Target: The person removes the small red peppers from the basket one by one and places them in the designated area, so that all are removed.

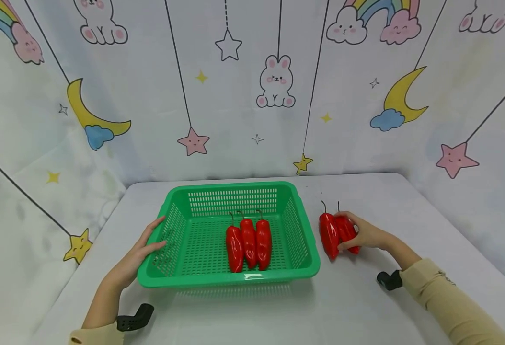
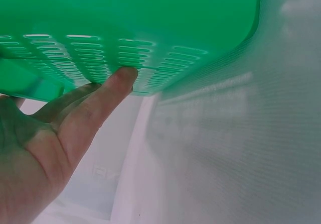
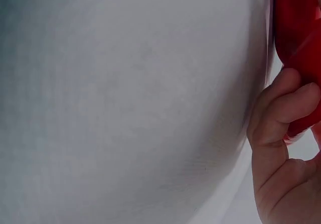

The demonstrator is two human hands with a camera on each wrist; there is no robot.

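Observation:
A green slotted plastic basket (image 1: 228, 281) stands in front of me, with three glossy red chili peppers (image 1: 248, 243) side by side inside, their stems pointing away. My left hand (image 1: 131, 261) grips the basket's left side, thumb and a finger over the rim. In the left wrist view, other fingers (image 2: 93, 108) lie against the slotted outer wall. To the right of the basket, my right hand (image 1: 368, 235) holds a red chili pepper (image 1: 345, 229) between thumb and fingers. Another red chili pepper (image 1: 329, 235) lies right beside it, near the thumb. Curled fingers press red skin in the right wrist view.
The white-covered table (image 1: 356, 311) ends at a rounded far edge. Behind it hangs a pale patterned curtain (image 1: 235, 105) with moons, stars and rabbits. A black wrist device (image 1: 136, 318) sits at the left wrist, another (image 1: 389, 280) at the right.

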